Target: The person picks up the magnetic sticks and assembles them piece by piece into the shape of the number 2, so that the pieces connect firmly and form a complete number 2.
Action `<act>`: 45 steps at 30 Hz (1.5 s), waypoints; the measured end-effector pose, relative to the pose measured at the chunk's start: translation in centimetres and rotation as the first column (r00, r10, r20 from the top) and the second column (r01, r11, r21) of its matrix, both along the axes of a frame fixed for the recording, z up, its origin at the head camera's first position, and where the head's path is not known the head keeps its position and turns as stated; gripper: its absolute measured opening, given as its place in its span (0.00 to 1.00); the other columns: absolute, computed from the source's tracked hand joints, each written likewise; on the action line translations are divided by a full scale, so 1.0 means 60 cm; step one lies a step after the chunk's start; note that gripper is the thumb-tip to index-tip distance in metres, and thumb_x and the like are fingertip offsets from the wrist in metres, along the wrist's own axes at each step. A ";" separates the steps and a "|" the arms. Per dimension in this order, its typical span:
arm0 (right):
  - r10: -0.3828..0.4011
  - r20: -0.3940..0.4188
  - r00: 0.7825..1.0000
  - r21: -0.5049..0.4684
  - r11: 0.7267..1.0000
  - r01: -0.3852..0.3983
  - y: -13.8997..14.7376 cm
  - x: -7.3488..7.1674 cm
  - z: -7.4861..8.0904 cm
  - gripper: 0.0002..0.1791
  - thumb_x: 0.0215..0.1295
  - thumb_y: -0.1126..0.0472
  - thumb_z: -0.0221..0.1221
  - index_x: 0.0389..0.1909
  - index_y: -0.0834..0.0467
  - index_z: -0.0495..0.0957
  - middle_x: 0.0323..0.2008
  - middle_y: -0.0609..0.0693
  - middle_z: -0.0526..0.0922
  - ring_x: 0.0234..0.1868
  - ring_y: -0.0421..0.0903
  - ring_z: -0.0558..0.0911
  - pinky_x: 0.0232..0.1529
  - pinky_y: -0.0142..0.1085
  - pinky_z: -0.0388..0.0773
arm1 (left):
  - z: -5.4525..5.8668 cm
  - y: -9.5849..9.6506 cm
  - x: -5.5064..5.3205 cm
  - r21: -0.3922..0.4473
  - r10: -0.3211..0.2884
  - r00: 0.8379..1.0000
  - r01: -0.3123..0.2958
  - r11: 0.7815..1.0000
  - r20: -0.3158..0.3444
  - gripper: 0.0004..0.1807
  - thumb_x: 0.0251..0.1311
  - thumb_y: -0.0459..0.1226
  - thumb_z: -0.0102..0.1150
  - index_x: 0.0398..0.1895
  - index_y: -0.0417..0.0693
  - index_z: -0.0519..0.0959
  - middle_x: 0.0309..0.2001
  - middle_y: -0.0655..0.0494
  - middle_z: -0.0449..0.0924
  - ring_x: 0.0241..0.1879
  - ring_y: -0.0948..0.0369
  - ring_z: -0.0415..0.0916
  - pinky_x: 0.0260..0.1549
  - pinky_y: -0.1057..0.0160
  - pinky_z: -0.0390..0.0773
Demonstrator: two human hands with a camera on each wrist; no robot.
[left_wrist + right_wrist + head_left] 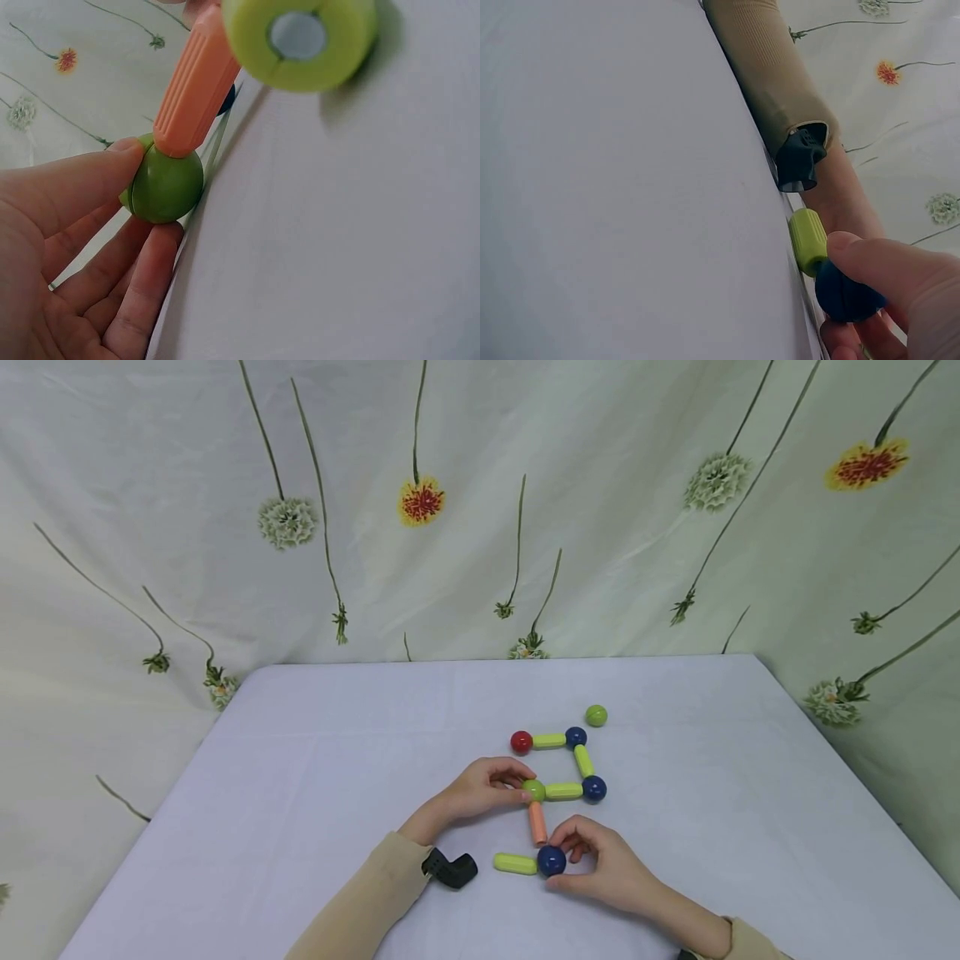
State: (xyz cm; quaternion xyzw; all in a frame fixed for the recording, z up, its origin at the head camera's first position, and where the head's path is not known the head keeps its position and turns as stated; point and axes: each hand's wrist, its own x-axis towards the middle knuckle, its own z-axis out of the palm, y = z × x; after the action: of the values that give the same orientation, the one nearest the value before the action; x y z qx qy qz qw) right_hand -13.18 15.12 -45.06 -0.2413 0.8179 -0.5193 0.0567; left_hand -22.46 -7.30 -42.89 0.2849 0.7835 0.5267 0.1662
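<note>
My left hand pinches a green ball between thumb and fingers. An orange rod runs from that ball toward me, and a yellow-green rod leads right from it to a blue ball. With thumb and fingers, my right hand grips another blue ball near the orange rod's lower end. A yellow-green rod sticks out to the left of this blue ball.
Beyond the hands, the joined shape continues through a yellow-green rod, a blue ball and a rod to a red ball. A loose green ball lies behind it on the white table.
</note>
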 end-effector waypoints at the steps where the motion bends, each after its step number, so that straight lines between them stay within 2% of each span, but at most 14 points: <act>1: 0.000 -0.005 1.000 0.006 1.000 0.000 0.000 0.000 0.000 0.20 0.45 0.63 0.73 0.39 0.55 0.75 0.36 0.45 0.80 0.36 0.41 0.77 0.36 0.33 0.75 | -0.008 0.000 -0.004 0.001 0.001 1.000 -0.001 1.000 0.000 0.15 0.57 0.32 0.62 0.49 0.38 0.78 0.45 0.48 0.80 0.43 0.56 0.75 0.44 0.64 0.75; 6: 0.010 -0.028 1.000 0.018 1.000 -0.010 0.004 -0.004 -0.010 0.20 0.46 0.57 0.73 0.39 0.51 0.76 0.36 0.42 0.80 0.36 0.40 0.76 0.37 0.32 0.75 | -0.045 0.000 -0.024 0.008 0.009 1.000 -0.009 1.000 0.006 0.15 0.57 0.35 0.64 0.48 0.44 0.79 0.44 0.54 0.80 0.43 0.60 0.76 0.43 0.66 0.75; 9: 0.014 -0.041 0.999 0.018 1.000 -0.013 0.006 -0.007 -0.016 0.20 0.47 0.53 0.72 0.39 0.49 0.76 0.37 0.40 0.80 0.36 0.39 0.77 0.37 0.31 0.75 | -0.043 -0.001 -0.023 0.018 0.009 1.000 -0.009 1.000 0.007 0.15 0.57 0.37 0.64 0.47 0.45 0.80 0.43 0.56 0.80 0.42 0.62 0.76 0.43 0.67 0.75; 15: 0.017 -0.088 0.996 0.013 1.000 -0.016 0.008 -0.008 -0.019 0.19 0.48 0.54 0.72 0.40 0.49 0.76 0.37 0.40 0.80 0.34 0.41 0.77 0.36 0.31 0.76 | -0.036 0.000 -0.021 0.007 0.009 1.000 -0.009 1.000 -0.004 0.15 0.56 0.37 0.65 0.47 0.45 0.80 0.42 0.58 0.80 0.41 0.63 0.76 0.43 0.67 0.75; 29: 0.031 -0.091 0.995 0.004 1.000 -0.031 0.008 -0.007 -0.017 0.17 0.50 0.55 0.71 0.40 0.49 0.76 0.35 0.40 0.80 0.32 0.40 0.77 0.34 0.31 0.76 | -0.036 0.000 -0.019 0.004 0.016 1.000 -0.015 1.000 -0.002 0.15 0.56 0.37 0.65 0.47 0.45 0.80 0.43 0.58 0.80 0.42 0.63 0.76 0.44 0.67 0.75; 36: 0.037 -0.171 0.985 0.018 0.999 -0.034 0.002 -0.005 -0.012 0.16 0.51 0.53 0.70 0.40 0.48 0.77 0.33 0.39 0.78 0.31 0.40 0.77 0.32 0.31 0.76 | -0.035 0.000 -0.018 0.009 0.012 1.000 -0.012 1.000 -0.008 0.15 0.57 0.37 0.64 0.47 0.44 0.80 0.43 0.56 0.80 0.42 0.62 0.76 0.43 0.67 0.75; 41: 0.028 -0.224 0.974 0.091 0.996 -0.008 -0.006 -0.002 0.002 0.16 0.51 0.49 0.69 0.40 0.44 0.77 0.31 0.36 0.76 0.30 0.37 0.75 0.31 0.29 0.74 | -0.034 0.001 -0.019 0.009 0.013 1.000 -0.013 1.000 -0.008 0.14 0.57 0.37 0.64 0.47 0.45 0.80 0.43 0.56 0.80 0.42 0.62 0.76 0.43 0.67 0.75; 45: 0.037 -0.285 0.958 0.126 0.992 -0.001 -0.013 -0.003 0.009 0.15 0.52 0.49 0.69 0.40 0.45 0.77 0.30 0.36 0.75 0.30 0.36 0.73 0.32 0.29 0.74 | -0.036 0.001 -0.020 0.004 0.021 1.000 -0.021 1.000 -0.004 0.14 0.57 0.37 0.64 0.47 0.45 0.80 0.43 0.57 0.80 0.42 0.62 0.76 0.43 0.67 0.75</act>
State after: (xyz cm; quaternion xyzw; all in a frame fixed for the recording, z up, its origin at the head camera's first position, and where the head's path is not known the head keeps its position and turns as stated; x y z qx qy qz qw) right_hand -13.35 14.36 -44.52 -0.3181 0.8458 -0.4261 -0.0426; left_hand -23.66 -7.23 -45.05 0.2782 0.7857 0.5293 0.1585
